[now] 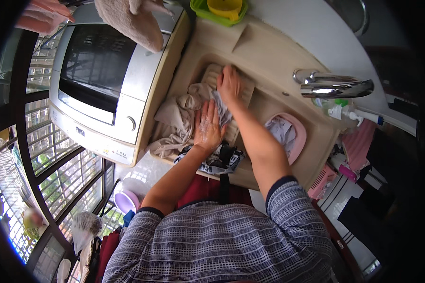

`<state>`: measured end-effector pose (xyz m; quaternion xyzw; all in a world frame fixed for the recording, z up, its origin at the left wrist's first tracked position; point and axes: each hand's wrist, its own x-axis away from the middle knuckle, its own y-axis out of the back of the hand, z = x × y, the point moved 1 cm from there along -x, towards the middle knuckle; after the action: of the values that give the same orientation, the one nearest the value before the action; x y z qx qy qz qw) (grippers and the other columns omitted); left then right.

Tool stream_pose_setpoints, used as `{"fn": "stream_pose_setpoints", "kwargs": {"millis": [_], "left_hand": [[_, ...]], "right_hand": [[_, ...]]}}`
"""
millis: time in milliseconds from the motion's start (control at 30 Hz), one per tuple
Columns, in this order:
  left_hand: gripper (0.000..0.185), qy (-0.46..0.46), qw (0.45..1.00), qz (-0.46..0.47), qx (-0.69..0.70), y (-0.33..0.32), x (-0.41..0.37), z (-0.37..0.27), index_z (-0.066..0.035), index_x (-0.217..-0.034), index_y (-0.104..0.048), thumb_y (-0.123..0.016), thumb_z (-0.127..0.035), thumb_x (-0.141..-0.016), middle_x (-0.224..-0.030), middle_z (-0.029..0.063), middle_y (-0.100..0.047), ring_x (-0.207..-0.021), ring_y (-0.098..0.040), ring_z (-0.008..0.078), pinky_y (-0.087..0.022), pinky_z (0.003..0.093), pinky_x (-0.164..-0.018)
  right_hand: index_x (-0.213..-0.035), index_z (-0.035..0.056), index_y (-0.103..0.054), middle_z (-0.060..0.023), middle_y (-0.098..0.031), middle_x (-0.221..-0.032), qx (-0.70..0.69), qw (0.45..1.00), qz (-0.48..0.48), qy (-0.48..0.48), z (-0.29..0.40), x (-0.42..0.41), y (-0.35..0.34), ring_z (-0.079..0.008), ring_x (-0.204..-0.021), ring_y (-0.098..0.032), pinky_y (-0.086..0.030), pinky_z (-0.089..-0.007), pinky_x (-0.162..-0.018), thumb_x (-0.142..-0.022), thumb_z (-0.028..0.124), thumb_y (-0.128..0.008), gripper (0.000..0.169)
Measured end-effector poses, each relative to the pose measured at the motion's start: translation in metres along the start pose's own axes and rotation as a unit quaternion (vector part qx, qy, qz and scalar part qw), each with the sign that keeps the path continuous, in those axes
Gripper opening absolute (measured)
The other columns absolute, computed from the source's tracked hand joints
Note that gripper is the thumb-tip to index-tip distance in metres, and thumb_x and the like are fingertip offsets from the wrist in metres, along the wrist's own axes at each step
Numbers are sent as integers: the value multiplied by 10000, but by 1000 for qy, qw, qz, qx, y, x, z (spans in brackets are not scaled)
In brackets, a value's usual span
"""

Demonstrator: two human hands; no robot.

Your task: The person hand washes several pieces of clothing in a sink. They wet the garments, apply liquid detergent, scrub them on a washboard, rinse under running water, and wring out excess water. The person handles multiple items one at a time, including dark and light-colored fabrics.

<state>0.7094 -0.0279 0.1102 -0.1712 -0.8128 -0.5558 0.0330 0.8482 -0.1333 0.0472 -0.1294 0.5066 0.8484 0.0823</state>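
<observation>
My left hand point(208, 131) lies flat on a damp greyish cloth point(221, 108), fingers stretched out and thumb apart, with soap suds on its back. Beyond it, my right hand point(230, 85) bends its fingers down at the upper part of a beige ribbed washboard point(248, 92). Whether those fingers grip anything is hidden. To the left of my left hand, a crumpled beige garment point(177, 116) spreads over the washboard and the sink's edge. A black-and-white patterned cloth point(226, 159) is bunched at the near edge, below my left wrist.
In the beige sink point(315, 141), a pink basin point(299, 136) holds pale cloth. A chrome faucet point(336, 86) reaches over from the right, near a clear pump bottle point(345, 115). The washing machine point(127, 88) stands at left. A yellow scoop point(226, 7) rests in a green container point(198, 7).
</observation>
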Motion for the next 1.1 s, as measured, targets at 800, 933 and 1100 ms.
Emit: {"fn": "stream_pose_setpoints", "kwargs": {"millis": [800,933,1100], "left_hand": [[781,-54,975,-210,-40,-37,-9,16,-65,-1506,-367,-563,-392,-824,-1601,156,-274,-1511,-185,316,-160,457,-1228],[874,-16,972,-206,113,-46,-3,4,6,-1510,-284,-646,-362,-806,-1575,221,-274,-1488,-215,378,-218,503,-1198],[883,7,969,-213,129,-56,-4,0,28,-1509,-275,-599,-420,-820,-1572,228,-276,-1487,-209,379,-158,480,-1223]], "right_hand": [[-743,58,-589,-184,-560,-880,-207,950,95,213,49,117,96,-396,-793,-545,-461,-476,-688,-814,156,-669,145],[-734,34,-527,-164,-576,-732,-114,991,67,22,1,35,34,-391,-680,-560,-440,-490,-630,-851,88,-577,139],[-1041,20,-542,-217,-597,-962,-96,995,26,18,23,46,35,-443,-866,-587,-469,-505,-756,-884,177,-600,230]]}}
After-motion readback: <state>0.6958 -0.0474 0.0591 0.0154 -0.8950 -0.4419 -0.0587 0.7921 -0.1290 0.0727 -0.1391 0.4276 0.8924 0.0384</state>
